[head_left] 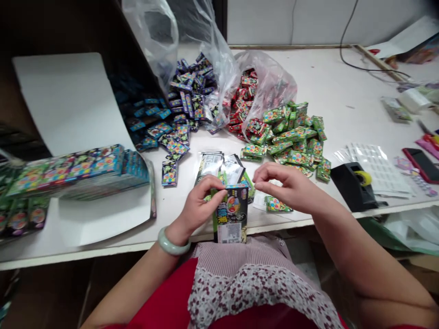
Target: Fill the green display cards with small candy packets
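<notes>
Packet (231,214) gripped upright in left hand (199,205) just over table edge (103,249), right hand (286,185) pinched shut, anything held too thin to tell; slack grip could drop it off the edge onto the apron (260,292).
</notes>
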Demonstrator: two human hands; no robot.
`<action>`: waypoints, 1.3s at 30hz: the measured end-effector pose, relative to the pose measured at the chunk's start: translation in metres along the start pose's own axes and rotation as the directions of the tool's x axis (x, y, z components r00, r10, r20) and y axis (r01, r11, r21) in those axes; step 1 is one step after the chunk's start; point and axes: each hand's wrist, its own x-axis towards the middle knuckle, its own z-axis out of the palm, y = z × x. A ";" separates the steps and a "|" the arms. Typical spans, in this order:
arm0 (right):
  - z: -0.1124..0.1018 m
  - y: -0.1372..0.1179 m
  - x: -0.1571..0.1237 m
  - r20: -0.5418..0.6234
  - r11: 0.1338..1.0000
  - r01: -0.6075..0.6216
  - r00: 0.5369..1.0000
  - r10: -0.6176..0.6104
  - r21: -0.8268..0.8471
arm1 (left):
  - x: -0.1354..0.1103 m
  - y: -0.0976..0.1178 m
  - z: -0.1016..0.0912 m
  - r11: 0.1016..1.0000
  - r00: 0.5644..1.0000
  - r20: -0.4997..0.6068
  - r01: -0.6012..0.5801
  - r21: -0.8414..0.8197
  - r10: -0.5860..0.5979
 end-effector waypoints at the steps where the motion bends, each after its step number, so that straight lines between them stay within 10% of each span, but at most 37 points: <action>1: 0.006 -0.008 0.013 0.049 1.000 0.025 0.999 -0.024 -0.013 | 0.000 0.001 0.000 1.000 1.000 0.011 0.005 0.002 -0.005; 7: 0.028 -0.004 0.053 0.266 0.993 -0.113 0.957 0.116 -0.024 | -0.002 0.001 -0.004 0.999 0.999 0.020 0.042 -0.029 -0.041; 22: 0.037 0.015 0.066 0.291 0.954 -0.286 0.924 0.250 0.088 | 0.002 -0.004 0.008 0.998 0.991 -0.120 0.061 -0.021 -0.063; 26: 0.041 0.024 0.066 0.475 0.780 -0.529 0.809 0.346 0.333 | -0.011 -0.004 0.010 0.987 0.985 -0.095 0.138 -0.082 -0.146; 30: 0.046 0.016 0.053 0.553 0.591 -0.676 0.722 0.415 0.439 | -0.041 0.005 0.010 0.858 0.935 0.184 0.352 -0.375 -0.303; 35: 0.037 0.016 0.048 0.379 0.743 -0.512 0.850 0.365 0.431 | -0.050 0.040 -0.051 0.994 0.987 -0.132 0.085 -0.069 -0.093; 39: 0.039 0.018 0.056 0.161 0.873 -0.390 0.920 0.358 0.292 | -0.038 0.074 -0.149 0.802 0.852 -0.317 -0.181 0.570 0.417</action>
